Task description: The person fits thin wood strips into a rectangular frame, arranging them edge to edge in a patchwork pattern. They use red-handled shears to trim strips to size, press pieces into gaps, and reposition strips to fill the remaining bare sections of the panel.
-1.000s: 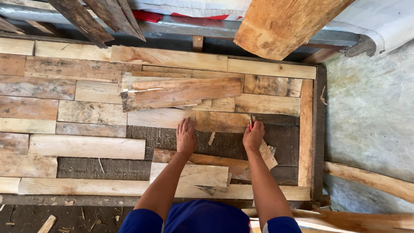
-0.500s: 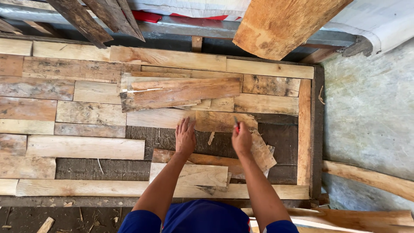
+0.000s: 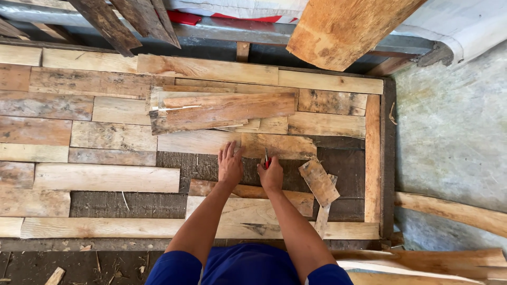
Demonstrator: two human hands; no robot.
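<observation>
I look down on a panel of patchwork wooden planks (image 3: pixel 105 178). My left hand (image 3: pixel 231 164) lies flat on the dark backing, fingers apart, its fingertips touching the lower edge of a light brown board (image 3: pixel 285 146). Close beside it, my right hand (image 3: pixel 272 177) is closed around a small red-handled tool (image 3: pixel 265 158) whose tip points up at that same board. A short loose offcut (image 3: pixel 319 181) lies tilted just right of my right hand.
A loose stack of boards (image 3: pixel 222 108) rests on the panel above my hands. A thick timber slab (image 3: pixel 343 29) leans at the top. Dark slats (image 3: pixel 124 21) hang over the far edge. Bare concrete floor (image 3: pixel 454 142) and more long boards (image 3: pixel 454 211) lie to the right.
My right hand has slid left from near the offcut until it sits next to my left hand, with the red tool now showing. The left hand has barely moved.
</observation>
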